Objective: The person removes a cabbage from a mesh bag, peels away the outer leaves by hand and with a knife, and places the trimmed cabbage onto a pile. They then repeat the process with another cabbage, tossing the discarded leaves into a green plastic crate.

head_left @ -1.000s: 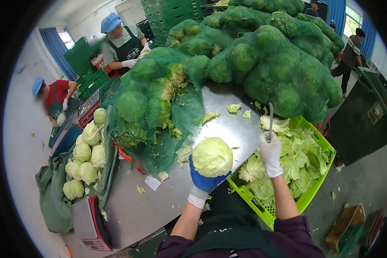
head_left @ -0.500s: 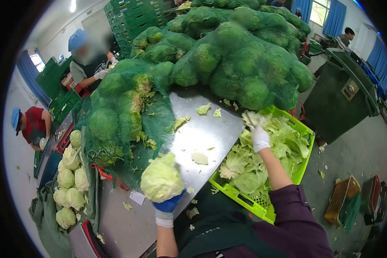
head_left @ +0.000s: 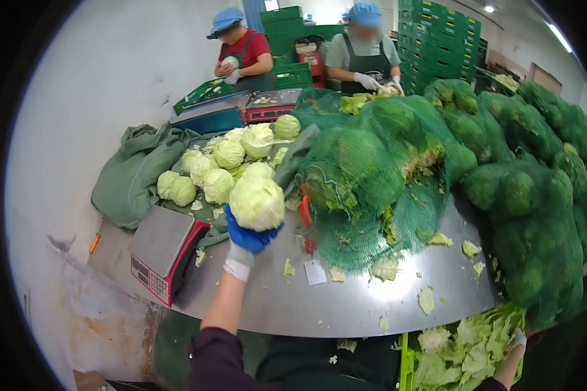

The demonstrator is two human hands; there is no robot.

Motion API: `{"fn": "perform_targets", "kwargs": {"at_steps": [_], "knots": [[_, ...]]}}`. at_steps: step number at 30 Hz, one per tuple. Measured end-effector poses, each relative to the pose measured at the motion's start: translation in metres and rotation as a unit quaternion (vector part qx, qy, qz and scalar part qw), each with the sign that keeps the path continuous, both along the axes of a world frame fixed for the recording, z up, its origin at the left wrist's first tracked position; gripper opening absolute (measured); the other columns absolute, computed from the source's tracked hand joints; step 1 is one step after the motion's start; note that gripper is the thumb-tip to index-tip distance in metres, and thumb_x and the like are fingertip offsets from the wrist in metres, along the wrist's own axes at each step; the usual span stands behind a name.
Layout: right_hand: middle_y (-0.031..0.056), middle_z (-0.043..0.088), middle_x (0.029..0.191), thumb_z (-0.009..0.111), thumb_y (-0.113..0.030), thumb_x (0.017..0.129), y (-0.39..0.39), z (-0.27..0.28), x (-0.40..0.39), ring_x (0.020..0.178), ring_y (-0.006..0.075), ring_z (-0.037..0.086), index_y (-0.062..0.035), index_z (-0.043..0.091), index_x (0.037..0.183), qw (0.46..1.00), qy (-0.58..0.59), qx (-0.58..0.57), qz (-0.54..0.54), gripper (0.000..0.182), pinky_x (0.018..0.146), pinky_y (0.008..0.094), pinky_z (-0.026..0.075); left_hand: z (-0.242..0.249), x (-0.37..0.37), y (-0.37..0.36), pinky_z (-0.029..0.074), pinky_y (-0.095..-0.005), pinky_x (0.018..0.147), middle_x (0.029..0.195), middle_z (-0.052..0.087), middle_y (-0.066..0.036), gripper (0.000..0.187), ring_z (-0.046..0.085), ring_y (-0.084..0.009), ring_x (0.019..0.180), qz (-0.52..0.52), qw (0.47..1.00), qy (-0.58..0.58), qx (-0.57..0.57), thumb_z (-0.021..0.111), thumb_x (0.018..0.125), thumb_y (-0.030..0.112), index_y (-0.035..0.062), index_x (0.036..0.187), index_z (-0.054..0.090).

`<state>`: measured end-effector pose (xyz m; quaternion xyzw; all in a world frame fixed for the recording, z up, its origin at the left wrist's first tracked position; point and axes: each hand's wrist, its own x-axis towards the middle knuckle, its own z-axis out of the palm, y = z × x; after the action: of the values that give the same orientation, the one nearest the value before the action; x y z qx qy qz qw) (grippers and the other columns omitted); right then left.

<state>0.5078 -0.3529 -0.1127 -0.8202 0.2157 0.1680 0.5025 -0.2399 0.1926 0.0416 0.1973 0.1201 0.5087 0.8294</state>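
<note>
My left hand (head_left: 251, 236), in a blue glove with a white cuff, supports a trimmed pale green cabbage (head_left: 257, 201) from below, fingers curved round its base. It is raised over the table, in front of a pile of trimmed cabbages (head_left: 229, 154). At the lower right, my right hand (head_left: 517, 341), in a white glove, is by the far side of a lime-green crate (head_left: 406, 368) filled with loose cabbage leaves (head_left: 460, 352). Its fingers are mostly out of sight, so whether it grips anything does not show.
A red-edged scale (head_left: 166, 244) stands at the table's left end. Green net sacks of cabbages (head_left: 365, 156) cover the middle and right. Leaf scraps (head_left: 426, 300) and a white tag (head_left: 315, 272) lie on the metal table (head_left: 274, 313). Across it, two people in blue caps handle cabbages.
The view has swung left toward the scale and the trimmed pile. My left hand has carried the cabbage toward that pile. My right hand remains at the leaf crate, now at the view's lower right.
</note>
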Motion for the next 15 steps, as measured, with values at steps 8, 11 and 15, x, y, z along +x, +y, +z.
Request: {"fn": "perform_targets", "kwargs": {"at_steps": [8, 11, 15], "knots": [[0.0044, 0.043, 0.050, 0.058, -0.022, 0.092, -0.025, -0.027, 0.029, 0.036, 0.0183, 0.037, -0.0032, 0.059, 0.087, 0.988, 0.029, 0.132, -0.075, 0.019, 0.035, 0.0323, 0.030, -0.015, -0.073, 0.159, 0.041, -0.0535, 0.098, 0.140, 0.040, -0.008, 0.069, 0.043, -0.0331, 0.126, 0.215, 0.976, 0.010, -0.038, 0.060, 0.080, 0.055, 0.0250, 0.138, 0.037], [0.0075, 0.047, 0.052, 0.049, -0.016, 0.094, -0.018, -0.002, 0.014, 0.037, 0.0196, 0.040, -0.0045, 0.057, 0.083, 0.997, 0.045, 0.030, -0.059, 0.018, 0.036, 0.0369, 0.033, 0.003, -0.038, 0.152, 0.042, -0.0494, 0.099, 0.135, 0.041, -0.007, 0.073, 0.042, -0.0298, 0.125, 0.232, 0.960, 0.023, -0.152, 0.062, 0.082, 0.050, 0.0241, 0.142, 0.031], [0.0098, 0.052, 0.056, 0.052, -0.013, 0.091, -0.043, -0.003, 0.003, 0.044, 0.0240, 0.048, -0.0045, 0.059, 0.095, 0.999, -0.035, 0.030, -0.003, 0.011, 0.042, 0.0389, 0.038, 0.025, 0.069, 0.087, 0.031, -0.0449, 0.106, 0.143, 0.034, -0.005, 0.087, 0.031, -0.0243, 0.134, 0.091, 0.838, 0.431, 0.322, 0.073, 0.076, 0.038, 0.0243, 0.147, 0.025]]}}
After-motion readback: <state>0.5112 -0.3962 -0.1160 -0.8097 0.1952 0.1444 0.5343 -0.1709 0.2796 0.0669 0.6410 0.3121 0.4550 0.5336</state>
